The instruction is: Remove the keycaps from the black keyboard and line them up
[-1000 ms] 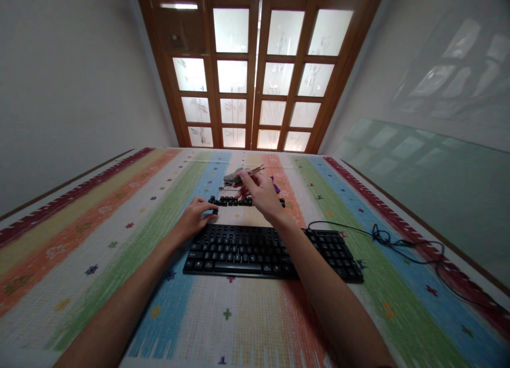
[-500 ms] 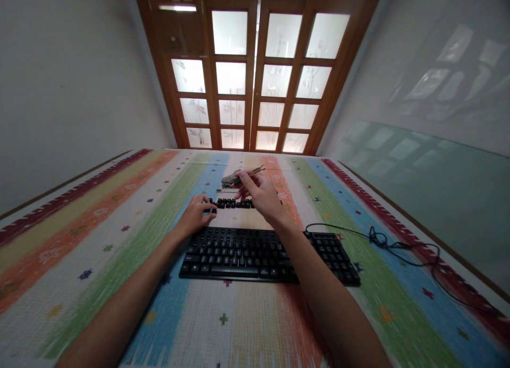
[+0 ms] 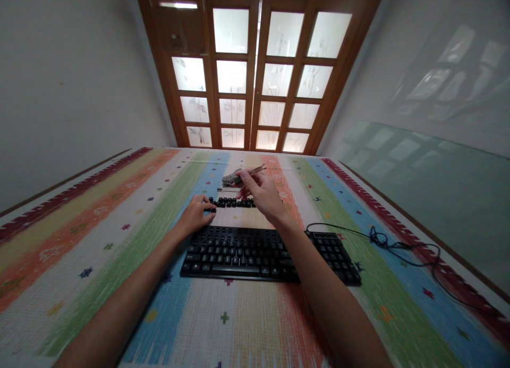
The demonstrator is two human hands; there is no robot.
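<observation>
My left hand (image 3: 196,214) rests on the cloth past the keyboard's far left corner, thumb and forefinger closed around a black keycap (image 3: 213,210) at the left end of a row of loose keycaps (image 3: 228,202). Over that row, my right hand (image 3: 261,194) pinches a crumpled grey-brown rag (image 3: 233,179), its folds sticking out on both sides of the fingers. A black keyboard (image 3: 239,259) lies below both hands. Along its far edge, small stubs show where caps are off. My right forearm covers part of its right half.
The keyboard's black cable (image 3: 382,238) lies loosely coiled on the right. A striped tablecloth (image 3: 131,283) covers the table. Wooden doors with frosted panes (image 3: 233,76) stand beyond the far edge, with walls at both sides.
Both hands keep nearly the same place and grip. The whole view has shifted very slightly.
</observation>
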